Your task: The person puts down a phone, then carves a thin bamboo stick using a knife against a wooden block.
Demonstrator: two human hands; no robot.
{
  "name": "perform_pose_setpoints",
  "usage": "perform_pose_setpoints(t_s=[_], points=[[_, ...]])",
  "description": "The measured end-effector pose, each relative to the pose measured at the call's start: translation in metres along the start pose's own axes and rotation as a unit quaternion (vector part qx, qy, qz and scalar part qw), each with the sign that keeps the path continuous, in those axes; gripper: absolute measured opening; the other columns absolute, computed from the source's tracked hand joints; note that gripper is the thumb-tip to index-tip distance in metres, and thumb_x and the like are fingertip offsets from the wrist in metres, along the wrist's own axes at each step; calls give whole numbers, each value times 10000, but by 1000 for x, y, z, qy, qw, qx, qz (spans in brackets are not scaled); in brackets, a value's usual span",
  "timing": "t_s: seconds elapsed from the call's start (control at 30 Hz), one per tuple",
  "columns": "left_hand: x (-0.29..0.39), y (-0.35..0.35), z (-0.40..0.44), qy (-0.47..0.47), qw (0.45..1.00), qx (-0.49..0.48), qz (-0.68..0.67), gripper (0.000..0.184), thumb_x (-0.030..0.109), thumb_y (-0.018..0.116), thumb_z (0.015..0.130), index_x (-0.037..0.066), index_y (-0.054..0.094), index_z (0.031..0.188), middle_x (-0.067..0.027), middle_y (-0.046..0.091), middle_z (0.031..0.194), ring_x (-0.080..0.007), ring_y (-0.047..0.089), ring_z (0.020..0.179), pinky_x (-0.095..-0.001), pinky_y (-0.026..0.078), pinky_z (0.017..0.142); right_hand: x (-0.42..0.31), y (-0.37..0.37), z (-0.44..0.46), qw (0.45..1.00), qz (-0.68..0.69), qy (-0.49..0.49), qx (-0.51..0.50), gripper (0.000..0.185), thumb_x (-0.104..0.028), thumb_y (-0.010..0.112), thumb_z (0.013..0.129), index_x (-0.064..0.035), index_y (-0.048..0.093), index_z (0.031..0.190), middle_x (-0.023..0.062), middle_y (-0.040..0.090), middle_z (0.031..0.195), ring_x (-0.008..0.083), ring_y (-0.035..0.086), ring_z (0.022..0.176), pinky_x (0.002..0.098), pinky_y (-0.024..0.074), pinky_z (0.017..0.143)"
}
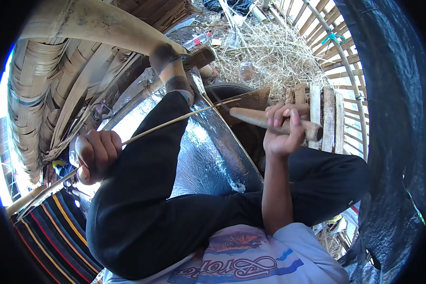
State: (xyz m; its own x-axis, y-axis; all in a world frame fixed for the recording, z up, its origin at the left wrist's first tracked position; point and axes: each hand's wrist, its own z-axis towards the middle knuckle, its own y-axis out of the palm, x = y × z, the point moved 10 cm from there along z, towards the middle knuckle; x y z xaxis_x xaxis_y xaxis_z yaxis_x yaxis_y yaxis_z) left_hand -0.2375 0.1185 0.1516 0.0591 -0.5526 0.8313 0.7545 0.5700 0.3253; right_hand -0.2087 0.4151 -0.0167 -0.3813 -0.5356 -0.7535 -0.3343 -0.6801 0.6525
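My left hand (95, 155) is closed in a fist around a long thin bamboo strip (168, 122), which slants up and right across my raised knee. My right hand (285, 125) is wrapped round the long, tapered wooden handle of a knife (250, 117). The knife's narrow dark blade is smeared and partly hard to make out; it crosses the strip close to its far end. Whether the blade touches the strip I cannot tell. Beneath the far end is a flat wooden board (251, 103).
Shiny dark sheeting (201, 161) lies between my bent legs. A thick bamboo pole (104, 26) and woven bamboo wall (45, 90) stand at left. Dry straw shavings (279, 52) cover the ground ahead. A slatted bamboo wall (338, 52) and black tarp (397, 118) are at right; striped cloth (57, 232) lies lower left.
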Motion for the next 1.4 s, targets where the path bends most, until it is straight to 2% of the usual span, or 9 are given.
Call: perform_pose_setpoints(t_s=[0.17,0.37,0.57,0.63,0.7,0.9,1.03,1.23,1.4], points=[[0,-4,-3,-4,1000,4,-4,401,195,593,890,163,320,599,67,397,378,-56,287,264,-259,118,339,-19,41,-20,993,60,-51,-85,133,-106,517,872,-25,421,831,78,458,580,149,452,509,287,381,493],[0,-4,1,-20,1000,15,3,375,66,572,813,155,285,588,41,347,367,-78,246,261,-283,110,350,25,14,-33,966,-222,-74,-108,82,-45,564,805,10,509,779,78,555,622,89,482,510,227,403,497],[1,-6,-1,-4,1000,29,-6,345,11,533,747,139,261,578,33,270,370,-91,197,262,-303,92,359,13,12,-33,996,-34,-58,-49,52,-34,554,791,-4,513,779,81,574,629,88,483,504,222,403,493],[1,-8,-3,-13,999,32,1,340,2,516,736,139,249,577,34,257,373,-88,181,265,-303,91,359,34,10,-35,954,-275,-68,-102,68,-72,588,755,-21,545,739,37,564,587,87,504,482,214,410,486],[1,-7,-3,-13,999,34,9,346,3,514,737,141,239,579,35,252,375,-86,179,266,-304,89,359,38,2,-32,952,-284,-85,-83,86,-86,614,751,-32,551,731,27,570,601,94,516,494,226,424,498],[1,-9,-7,-14,1000,24,9,355,-3,498,734,151,213,589,38,232,377,-79,177,267,-303,87,358,21,2,-31,998,-26,-42,-36,66,-59,562,771,6,552,767,46,567,610,86,527,527,220,417,508],[2,-9,-8,-12,999,33,9,352,-10,494,729,154,216,588,41,245,377,-80,177,266,-306,84,360,57,-2,-27,930,-340,-71,-119,88,-94,593,769,-27,562,720,29,572,611,93,535,518,233,424,502],[3,-12,-10,-9,999,35,1,354,-18,496,724,152,221,580,36,259,377,-83,188,264,-302,92,358,39,-3,-23,995,-74,-23,-64,140,-151,616,792,-30,571,738,26,574,628,90,537,541,232,425,521],[3,-9,-6,-11,999,34,10,342,-18,493,730,149,231,585,36,252,376,-84,200,264,-302,98,356,55,-12,-12,947,-294,-72,-111,161,-164,609,796,-28,553,729,21,556,618,88,515,532,240,410,510]])
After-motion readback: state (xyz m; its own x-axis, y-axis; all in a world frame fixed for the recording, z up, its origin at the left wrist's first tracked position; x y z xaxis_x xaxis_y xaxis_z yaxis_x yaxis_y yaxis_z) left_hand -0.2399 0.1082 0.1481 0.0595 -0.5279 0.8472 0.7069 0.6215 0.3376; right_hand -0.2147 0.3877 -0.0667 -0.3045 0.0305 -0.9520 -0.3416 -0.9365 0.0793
